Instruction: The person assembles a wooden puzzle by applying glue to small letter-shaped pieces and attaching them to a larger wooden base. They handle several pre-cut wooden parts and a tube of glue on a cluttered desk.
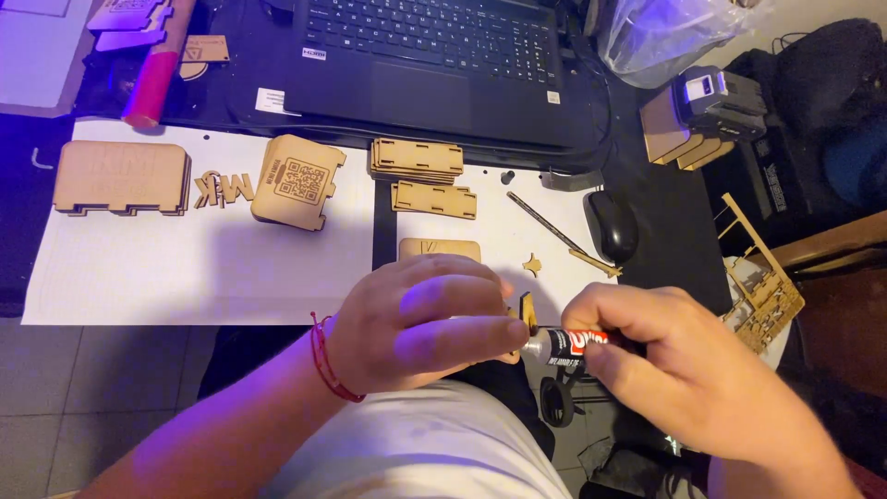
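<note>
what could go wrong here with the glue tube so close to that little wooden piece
The glue tube in the right hand has its nozzle against the small wooden piece pinched by the left hand; glue may well get onto the fingertips. The work is held over the lap, off the table, so drips could land on the clothing.

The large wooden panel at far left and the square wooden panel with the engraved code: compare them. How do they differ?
The large wooden panel is a wide rectangle lying square to the white sheet; the square wooden panel is smaller and lies turned at an angle. The square one bears a dark engraved code; the large one's engraving is faint. Both are pale, notched-edge wood, away from the left hand and right hand.
</note>
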